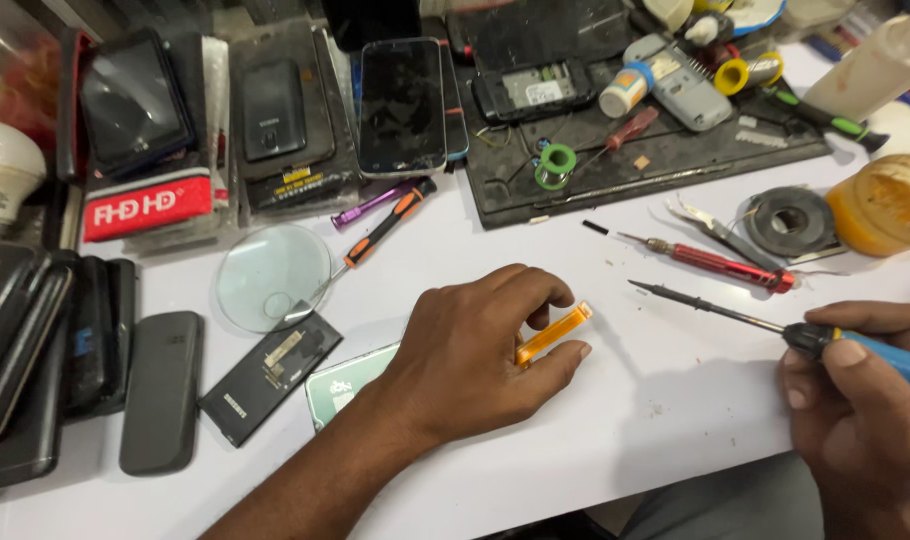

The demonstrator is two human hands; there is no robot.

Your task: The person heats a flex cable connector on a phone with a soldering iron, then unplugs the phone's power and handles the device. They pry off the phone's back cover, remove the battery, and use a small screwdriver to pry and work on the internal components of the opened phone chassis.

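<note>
My left hand (pixel 480 345) rests on the white table, its fingers closed around a thin orange flex strip (pixel 555 332) that pokes out to the right. Under the wrist lies a pale green phone part (pixel 347 382). My right hand (pixel 860 400) at the right edge grips a soldering iron with a blue and yellow handle (pixel 880 355). Its dark tip (pixel 640 286) points left, a short way to the right of the orange strip and apart from it.
A black battery (pixel 268 375), a round lens (pixel 272 277), an orange-handled screwdriver (pixel 385 225) and a red screwdriver (pixel 720 262) lie around. Several phones (pixel 402 105) line the back and left. A black work mat (pixel 635 150), tweezers (pixel 720 232), solder reel (pixel 787 220) sit behind.
</note>
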